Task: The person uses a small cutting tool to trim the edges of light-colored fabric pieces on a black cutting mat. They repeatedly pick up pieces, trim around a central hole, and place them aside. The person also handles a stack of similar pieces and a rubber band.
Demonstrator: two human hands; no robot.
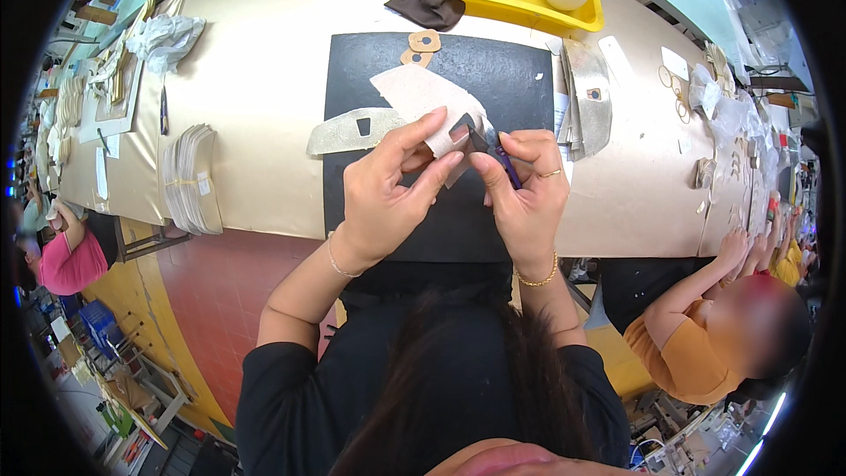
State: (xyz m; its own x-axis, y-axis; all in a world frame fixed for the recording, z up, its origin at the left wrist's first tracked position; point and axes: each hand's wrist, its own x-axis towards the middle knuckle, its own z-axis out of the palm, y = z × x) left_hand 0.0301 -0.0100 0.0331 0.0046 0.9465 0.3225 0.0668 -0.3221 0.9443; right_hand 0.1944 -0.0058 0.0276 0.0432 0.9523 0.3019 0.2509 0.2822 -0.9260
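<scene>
Over mat [507, 70], panel [423, 97] apparently diagonal, up-left

In the grip, the thin curved sheet [426, 92] is pale beige, the slim tool handle [511, 169] dark purple. Under it, the rectangular mat [502, 75] is black; beyond, the plastic tray [502, 9] is yellow.

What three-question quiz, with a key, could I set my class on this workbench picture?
1. True or false: the yellow tray sits beyond the far edge of the black mat.

2. Match each hand to what it holds: left hand, right hand.
A) purple-handled tool
B) pale piece

3. Fill in: from the worker's viewpoint, the banded bundle lies to the ____ of the mat.

Key: 1. True. 2. Left hand B, right hand A. 3. Left.
</scene>
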